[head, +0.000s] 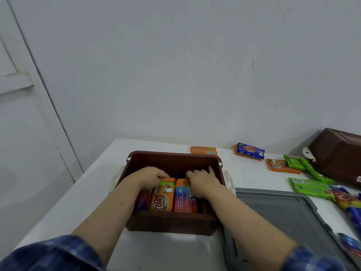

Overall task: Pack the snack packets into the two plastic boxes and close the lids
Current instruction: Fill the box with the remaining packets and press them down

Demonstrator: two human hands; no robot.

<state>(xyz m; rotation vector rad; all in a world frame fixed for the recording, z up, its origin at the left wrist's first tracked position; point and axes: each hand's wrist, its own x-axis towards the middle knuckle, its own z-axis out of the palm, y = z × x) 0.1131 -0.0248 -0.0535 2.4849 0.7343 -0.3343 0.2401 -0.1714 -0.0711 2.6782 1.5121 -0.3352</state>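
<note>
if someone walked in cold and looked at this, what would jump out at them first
Most likely the two bare forearms reaching into the open brown box at the middle of the white table, the left hand and right hand both down among the orange packets standing inside. Next, the bright green packets and blue packet scattered at the right, near a second brown box lying tipped over, and a grey lid flat beside the open box.
</note>
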